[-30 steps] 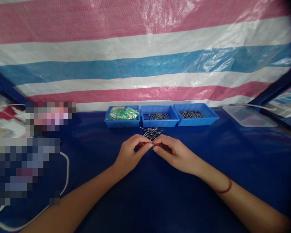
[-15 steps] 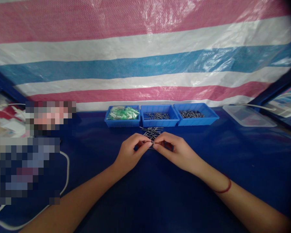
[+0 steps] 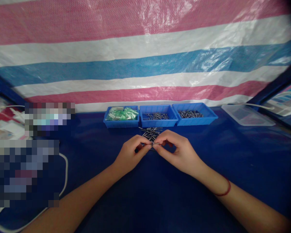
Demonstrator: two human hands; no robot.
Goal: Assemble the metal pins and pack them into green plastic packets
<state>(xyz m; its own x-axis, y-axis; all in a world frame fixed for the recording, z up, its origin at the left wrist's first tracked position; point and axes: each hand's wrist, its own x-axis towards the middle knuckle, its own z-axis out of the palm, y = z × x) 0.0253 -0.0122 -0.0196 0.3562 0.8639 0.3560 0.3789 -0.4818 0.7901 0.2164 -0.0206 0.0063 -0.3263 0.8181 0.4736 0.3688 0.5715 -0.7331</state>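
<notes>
The white cable (image 3: 67, 168) curves over the near left of the blue table (image 3: 145, 191). A red band (image 3: 226, 191) circles the right wrist. At the middle, the left hand (image 3: 132, 152) and right hand (image 3: 178, 150) pinch narrowly, thumb to finger, on a small metal piece (image 3: 155, 143) between their fingertips. Just beyond lies a pile of thin metal rods (image 3: 150, 132). Farther stand three blue bins: the left bin (image 3: 121, 124) with green and white packets (image 3: 123, 113), any print too small to read; the middle bin (image 3: 158, 123) and right bin (image 3: 197, 121) with metal parts. A striped sheet (image 3: 140, 69) hangs behind.
</notes>
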